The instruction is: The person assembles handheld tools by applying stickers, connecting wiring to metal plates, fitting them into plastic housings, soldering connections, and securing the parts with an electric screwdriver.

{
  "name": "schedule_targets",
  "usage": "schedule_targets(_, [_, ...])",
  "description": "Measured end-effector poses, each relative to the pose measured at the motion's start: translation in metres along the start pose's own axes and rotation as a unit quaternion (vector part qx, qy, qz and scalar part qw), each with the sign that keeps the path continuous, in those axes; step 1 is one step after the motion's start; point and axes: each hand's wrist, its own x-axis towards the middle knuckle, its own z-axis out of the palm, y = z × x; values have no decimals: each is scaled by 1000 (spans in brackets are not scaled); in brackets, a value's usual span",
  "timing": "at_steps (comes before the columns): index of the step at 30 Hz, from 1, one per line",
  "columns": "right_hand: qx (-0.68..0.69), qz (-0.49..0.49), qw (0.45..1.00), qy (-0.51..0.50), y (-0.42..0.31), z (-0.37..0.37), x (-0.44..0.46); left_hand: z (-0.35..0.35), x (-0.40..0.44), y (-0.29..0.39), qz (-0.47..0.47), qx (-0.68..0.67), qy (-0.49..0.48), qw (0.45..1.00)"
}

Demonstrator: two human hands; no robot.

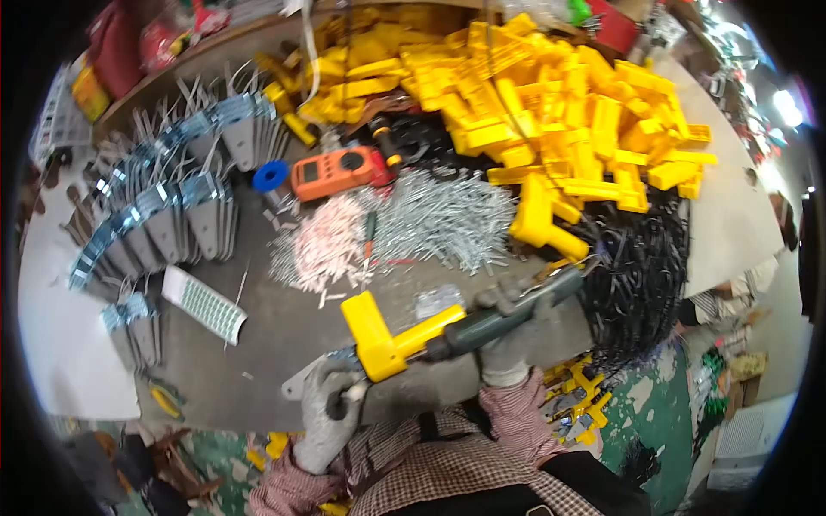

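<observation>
My left hand [329, 408], in a grey glove, is closed on the lower end of a yellow plastic housing [370, 331] near the table's front edge. A rounded grey plate [295, 383] sticks out beside those fingers, partly hidden by them. My right hand [514, 331], gloved too, is wrapped round a dark green electric screwdriver [516, 314]. The screwdriver lies nearly level, its nose pointing left at the side of the housing. Whether the bit touches a screw there cannot be made out.
Beyond my hands lie piles of long screws [447, 219] and pale pink pieces [331, 241], with an orange multimeter [331, 175] behind. Yellow housings [551, 103] heap at the back right, black cables [641, 275] at right. Grey plates with wires [163, 224] stand in rows at left, near pliers [165, 398].
</observation>
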Motion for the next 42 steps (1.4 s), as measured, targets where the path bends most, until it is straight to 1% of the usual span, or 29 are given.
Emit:
schedule_targets(4, [-28,-5,1000,-11,2,5,-3,-6,4,2,-20,-5,-31,999])
schedule_targets(5, [-25,-4,1000,-14,1,8,-4,-7,6,4,-41,-48,-33,997])
schedule_targets(6, [-6,0,1000,-6,0,10,-4,-7,7,6,-64,-89,-34,993])
schedule_targets(9, [37,20,999,-11,-1,5,-4,-10,10,9,-80,-85,-50,992])
schedule_targets(11, [20,8,999,-38,-2,3,-3,-8,12,11,-92,-93,-25,991])
schedule_targets(12, [55,18,995,-85,-1,7,-1,-7,14,11,-76,-94,-28,992])
schedule_targets(13, [59,26,995,-82,0,6,0,-8,16,11,-60,-94,-33,993])
schedule_targets(15, [56,3,993,-100,0,4,-2,-9,14,8,-61,-68,-36,995])
schedule_targets(17, [71,-1,994,-85,4,4,0,-9,16,9,-50,-70,-40,995])
schedule_targets(20, [-69,-46,995,-55,3,10,0,-5,14,3,-36,-77,-45,995])
schedule_targets(21, [-135,-45,988,-62,-1,39,1,-8,12,2,-22,-91,-40,995])
schedule_targets(22, [-190,2,978,-89,-15,67,-3,-14,14,3,-15,-83,-40,996])
schedule_targets(23, [-246,49,961,-119,-34,82,-1,-18,21,4,2,3,-38,999])
schedule_targets(24, [-423,91,890,-142,-66,74,4,-23,23,5,13,88,-41,995])
schedule_targets(25, [-622,13,745,-241,-76,79,8,-30,22,6,24,171,-48,984])
schedule_targets(26, [-766,-106,558,-301,-86,84,12,-31,18,-9,53,153,-72,984])
schedule_targets(27, [-810,-82,484,-320,-84,87,8,-29,12,-25,59,157,-68,983])
schedule_targets(29, [-888,-98,263,-363,-99,71,24,-29,0,-48,43,-11,47,998])
schedule_targets(30, [-910,-121,235,-320,-102,61,28,-39,5,-49,29,102,28,994])
schedule_targets(31, [-947,-51,188,-255,-104,54,34,-42,21,-31,-60,-62,10,996])
schedule_targets(33, [-978,26,116,-172,-110,64,44,-29,36,-47,23,79,-115,990])
schedule_targets(34, [-986,76,96,-113,-115,60,49,-32,49,-34,101,196,-152,963])
schedule_targets(35, [-986,76,99,-115,-106,68,42,-38,67,-22,110,210,-193,952])
schedule_targets(36, [-943,-11,185,-278,-88,85,28,-37,84,-21,100,229,-155,956])
schedule_targets(37, [-860,-94,262,-428,-72,96,13,-35,95,-19,88,244,-121,958])
schedule_targets(39, [-756,14,338,-560,-37,67,1,-24,123,-26,88,307,-161,934])
schedule_targets(40, [-753,47,331,-567,-33,48,5,-10,129,-48,102,310,-177,929])
schedule_targets(41, [-758,78,322,-562,-37,30,11,-11,138,-32,101,286,-174,937])
schedule_targets(42, [-766,87,322,-549,-41,22,17,-10,147,-35,72,282,-219,931])
